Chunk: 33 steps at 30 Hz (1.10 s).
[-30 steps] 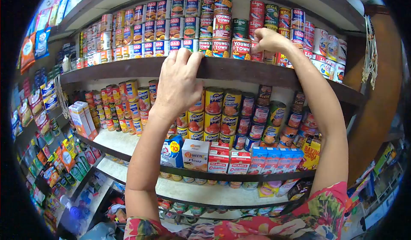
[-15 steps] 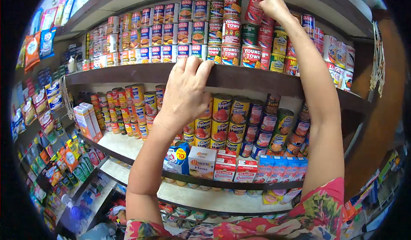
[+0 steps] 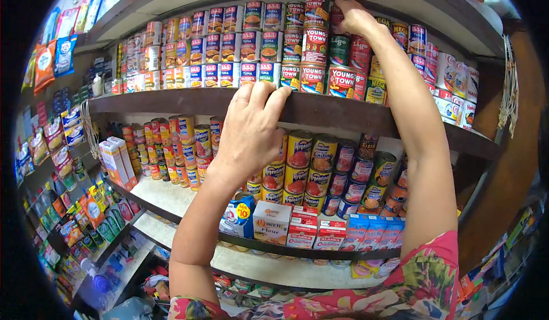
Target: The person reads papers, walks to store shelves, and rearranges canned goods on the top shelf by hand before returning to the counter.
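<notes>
My right hand (image 3: 355,18) reaches up to the top row of the upper shelf, its fingers closed at a red sardine can (image 3: 337,20) that sits above a green Ligo can (image 3: 339,50). The fingers partly cover that can. A red Ligo can (image 3: 359,53) stands just below my right hand, and Young's Town sardine cans (image 3: 315,46) are stacked to its left. Lower down, my left hand (image 3: 250,127) is curled over the front edge of the upper shelf (image 3: 326,110), below the 555 tuna cans (image 3: 247,47).
Argentina cans (image 3: 295,177) are stacked on the shelf below, behind a flour box (image 3: 271,223), Alaska cream boxes (image 3: 301,228) and blue cartons (image 3: 373,232). Strings (image 3: 508,83) hang at the right post. Hanging packets (image 3: 64,56) and bottles fill the left side.
My right hand has moved the red can back and down into the top row, beside the Young's Town stack. My left hand stays on the shelf edge while the view shifts slightly.
</notes>
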Tool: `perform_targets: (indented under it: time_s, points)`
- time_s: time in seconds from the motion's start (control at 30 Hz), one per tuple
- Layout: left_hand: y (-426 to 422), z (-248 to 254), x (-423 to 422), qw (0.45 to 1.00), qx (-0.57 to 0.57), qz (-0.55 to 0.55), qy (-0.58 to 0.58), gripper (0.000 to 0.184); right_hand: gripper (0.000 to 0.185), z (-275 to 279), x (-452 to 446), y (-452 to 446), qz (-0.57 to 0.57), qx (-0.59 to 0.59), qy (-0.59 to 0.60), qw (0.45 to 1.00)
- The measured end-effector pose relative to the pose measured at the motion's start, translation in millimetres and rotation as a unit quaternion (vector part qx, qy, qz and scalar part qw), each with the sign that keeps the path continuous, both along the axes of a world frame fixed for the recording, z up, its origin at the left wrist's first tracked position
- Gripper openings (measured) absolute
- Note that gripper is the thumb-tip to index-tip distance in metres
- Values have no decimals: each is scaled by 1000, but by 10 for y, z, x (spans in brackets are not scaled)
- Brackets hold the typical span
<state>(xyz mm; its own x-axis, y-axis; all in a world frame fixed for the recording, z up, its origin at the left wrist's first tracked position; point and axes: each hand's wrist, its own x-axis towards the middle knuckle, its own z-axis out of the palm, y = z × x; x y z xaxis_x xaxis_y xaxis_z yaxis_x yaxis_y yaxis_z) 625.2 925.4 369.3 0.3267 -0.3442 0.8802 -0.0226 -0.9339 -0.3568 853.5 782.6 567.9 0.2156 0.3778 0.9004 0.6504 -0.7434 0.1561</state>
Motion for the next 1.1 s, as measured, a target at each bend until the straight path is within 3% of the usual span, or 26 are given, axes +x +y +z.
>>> perform_targets:
  time_s: [0.2, 0.3, 0.5, 0.63, 0.7, 0.9, 0.93, 0.97, 1.07, 1.1]
  points:
    - [-10, -12, 12, 1000, -10, -7, -6, 62, 78, 6, 57, 49, -14, -16, -12, 1000]
    - [-13, -16, 1, 1000, -6, -7, -12, 62, 73, 85, 93, 20, 0, -32, 23, 999]
    - [-20, -29, 10, 1000, -16, -10, -18, 61, 59, -58, 80, 76, -16, 28, -43, 999]
    - [-43, -29, -25, 1000, -19, -2, -10, 59, 58, -22, 177, 154, -28, -12, -20, 999]
    - [-49, -42, -24, 1000, -15, -2, -20, 58, 61, -168, 221, 165, -13, 40, -127, 991]
    - [-63, -49, -45, 1000, -23, -2, -5, 58, 67, -187, -98, -97, -1, -4, -26, 1000]
    - [-58, -47, -45, 1000, -24, -6, -2, 58, 59, -94, -116, -205, -4, -17, -14, 1000]
    - [-47, -37, -47, 1000, -26, -8, -3, 58, 31, -69, -122, -369, 31, 58, -34, 997]
    - [-32, -33, -44, 1000, -16, -7, -5, 59, 42, -109, -242, -895, 24, 114, -60, 991]
    - [-24, -52, -45, 1000, -17, -5, -7, 59, 51, -117, 45, -1099, 53, 112, -140, 982]
